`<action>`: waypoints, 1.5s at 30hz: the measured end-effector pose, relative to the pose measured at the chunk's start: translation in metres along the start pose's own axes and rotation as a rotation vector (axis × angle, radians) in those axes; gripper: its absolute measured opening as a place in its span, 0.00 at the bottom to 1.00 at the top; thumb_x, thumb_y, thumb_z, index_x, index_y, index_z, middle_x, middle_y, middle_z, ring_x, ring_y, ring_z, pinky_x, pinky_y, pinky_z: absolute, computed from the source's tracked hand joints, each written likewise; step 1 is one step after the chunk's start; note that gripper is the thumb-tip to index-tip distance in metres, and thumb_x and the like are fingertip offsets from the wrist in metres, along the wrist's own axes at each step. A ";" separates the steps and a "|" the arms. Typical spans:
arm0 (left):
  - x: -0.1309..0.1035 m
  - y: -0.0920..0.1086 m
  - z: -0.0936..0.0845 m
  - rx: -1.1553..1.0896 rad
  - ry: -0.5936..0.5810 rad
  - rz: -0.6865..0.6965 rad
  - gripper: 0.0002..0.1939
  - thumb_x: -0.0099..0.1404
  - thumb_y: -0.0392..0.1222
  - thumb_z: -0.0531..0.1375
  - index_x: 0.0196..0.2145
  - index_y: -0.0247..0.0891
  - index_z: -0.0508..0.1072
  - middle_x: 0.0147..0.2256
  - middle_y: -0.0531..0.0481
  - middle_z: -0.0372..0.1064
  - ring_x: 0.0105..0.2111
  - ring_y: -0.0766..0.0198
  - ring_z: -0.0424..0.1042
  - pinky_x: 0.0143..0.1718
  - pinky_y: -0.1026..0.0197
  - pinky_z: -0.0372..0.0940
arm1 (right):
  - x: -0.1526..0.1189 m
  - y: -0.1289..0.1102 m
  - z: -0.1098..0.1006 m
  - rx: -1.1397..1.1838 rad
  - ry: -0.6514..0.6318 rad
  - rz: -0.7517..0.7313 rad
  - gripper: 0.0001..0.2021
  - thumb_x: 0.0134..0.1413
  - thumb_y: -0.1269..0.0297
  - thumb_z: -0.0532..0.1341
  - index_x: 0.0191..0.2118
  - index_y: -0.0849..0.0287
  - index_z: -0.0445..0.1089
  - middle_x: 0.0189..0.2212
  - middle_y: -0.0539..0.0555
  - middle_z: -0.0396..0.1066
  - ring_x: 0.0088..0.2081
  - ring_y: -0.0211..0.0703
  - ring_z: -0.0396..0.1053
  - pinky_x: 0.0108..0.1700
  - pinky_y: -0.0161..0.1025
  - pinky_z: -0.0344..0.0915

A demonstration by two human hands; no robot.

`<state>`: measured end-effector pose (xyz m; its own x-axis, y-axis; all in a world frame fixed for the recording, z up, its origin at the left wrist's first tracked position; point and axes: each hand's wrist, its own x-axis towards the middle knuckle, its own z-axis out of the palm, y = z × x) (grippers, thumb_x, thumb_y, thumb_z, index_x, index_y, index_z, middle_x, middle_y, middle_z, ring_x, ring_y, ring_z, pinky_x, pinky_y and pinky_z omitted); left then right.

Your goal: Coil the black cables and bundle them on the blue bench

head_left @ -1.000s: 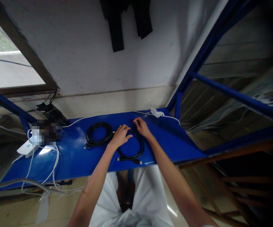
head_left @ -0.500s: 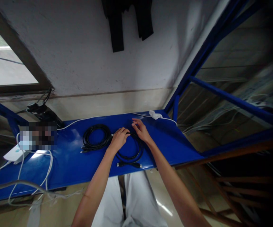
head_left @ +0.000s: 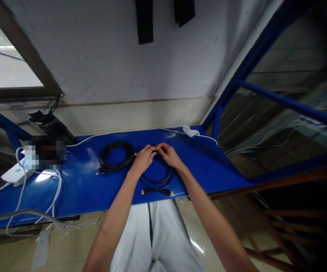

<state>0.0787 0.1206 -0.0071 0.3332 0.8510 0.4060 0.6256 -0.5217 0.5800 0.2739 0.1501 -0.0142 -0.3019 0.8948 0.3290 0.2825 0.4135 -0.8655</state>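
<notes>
Black cable [head_left: 155, 183] lies looped on the table [head_left: 81, 192], right of the coil [head_left: 103, 155]. The right hand [head_left: 169, 155] has closed in beside the left hand [head_left: 143, 159] at its far edge; both are narrow, though the fingers hide whether either grips it.

Both hands [head_left: 154, 155] at black cable [head_left: 159, 182]

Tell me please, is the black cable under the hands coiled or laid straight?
Loosely coiled: the black cable curves in a ring on the blue table, plug ends near its edge.
</notes>
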 end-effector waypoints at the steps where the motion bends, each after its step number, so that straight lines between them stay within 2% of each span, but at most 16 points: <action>1: 0.000 0.000 -0.001 -0.005 0.005 0.002 0.08 0.79 0.38 0.60 0.51 0.40 0.77 0.49 0.44 0.75 0.51 0.55 0.78 0.57 0.53 0.72 | -0.001 -0.001 0.000 0.001 0.003 -0.006 0.20 0.70 0.42 0.61 0.43 0.55 0.76 0.45 0.57 0.82 0.48 0.52 0.78 0.55 0.48 0.72; 4: 0.000 0.001 -0.002 -0.022 0.013 0.007 0.08 0.78 0.37 0.60 0.51 0.41 0.77 0.49 0.44 0.75 0.51 0.55 0.78 0.58 0.53 0.71 | -0.002 -0.003 0.001 -0.021 0.017 -0.016 0.20 0.70 0.42 0.62 0.42 0.55 0.76 0.45 0.57 0.81 0.46 0.51 0.77 0.53 0.46 0.71; 8: 0.000 0.004 -0.005 -0.046 0.038 0.008 0.06 0.78 0.37 0.61 0.50 0.41 0.76 0.49 0.44 0.76 0.51 0.54 0.78 0.58 0.52 0.71 | -0.004 -0.003 0.000 -0.102 0.055 -0.024 0.20 0.70 0.42 0.61 0.40 0.56 0.75 0.37 0.55 0.78 0.39 0.47 0.74 0.44 0.42 0.70; 13: 0.000 0.006 -0.008 -0.028 0.050 0.008 0.05 0.76 0.37 0.62 0.48 0.42 0.76 0.48 0.44 0.76 0.51 0.53 0.78 0.56 0.52 0.71 | -0.004 -0.002 -0.002 -0.135 0.077 -0.050 0.21 0.69 0.41 0.62 0.38 0.56 0.74 0.34 0.54 0.77 0.36 0.46 0.72 0.39 0.41 0.68; 19: -0.001 0.005 -0.008 -0.021 0.059 0.008 0.06 0.76 0.36 0.61 0.49 0.41 0.76 0.49 0.43 0.76 0.51 0.54 0.77 0.56 0.53 0.71 | -0.005 -0.004 -0.002 -0.009 0.064 -0.024 0.20 0.63 0.41 0.67 0.39 0.55 0.72 0.34 0.55 0.80 0.37 0.49 0.78 0.42 0.44 0.73; 26: -0.001 0.005 -0.008 0.006 0.042 0.034 0.10 0.77 0.35 0.59 0.52 0.42 0.77 0.50 0.43 0.76 0.53 0.53 0.77 0.57 0.53 0.71 | -0.005 -0.001 -0.001 0.086 0.070 0.017 0.23 0.58 0.37 0.70 0.36 0.54 0.70 0.31 0.54 0.81 0.35 0.51 0.81 0.40 0.44 0.74; 33: -0.002 0.006 -0.007 0.067 0.029 0.041 0.11 0.79 0.37 0.58 0.54 0.42 0.78 0.51 0.43 0.74 0.51 0.53 0.77 0.53 0.55 0.72 | -0.006 -0.003 -0.003 0.010 0.093 0.005 0.19 0.60 0.42 0.70 0.37 0.54 0.71 0.31 0.54 0.80 0.35 0.50 0.81 0.39 0.42 0.73; 39: -0.003 0.012 -0.011 0.122 0.011 0.024 0.12 0.80 0.39 0.57 0.56 0.43 0.77 0.51 0.43 0.74 0.50 0.53 0.77 0.49 0.56 0.72 | -0.007 -0.004 -0.003 -0.111 0.099 -0.052 0.16 0.65 0.46 0.66 0.37 0.55 0.72 0.31 0.52 0.77 0.33 0.45 0.74 0.38 0.41 0.69; 45: -0.004 0.018 -0.013 0.204 -0.043 0.011 0.11 0.80 0.39 0.56 0.56 0.44 0.74 0.53 0.44 0.73 0.52 0.53 0.76 0.50 0.57 0.71 | -0.007 -0.005 -0.004 -0.200 0.127 -0.080 0.14 0.67 0.50 0.65 0.36 0.55 0.75 0.35 0.54 0.79 0.37 0.48 0.74 0.43 0.42 0.69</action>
<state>0.0793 0.1073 0.0107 0.3678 0.8495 0.3781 0.7504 -0.5113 0.4189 0.2777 0.1423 -0.0106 -0.2173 0.8664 0.4495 0.4409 0.4980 -0.7467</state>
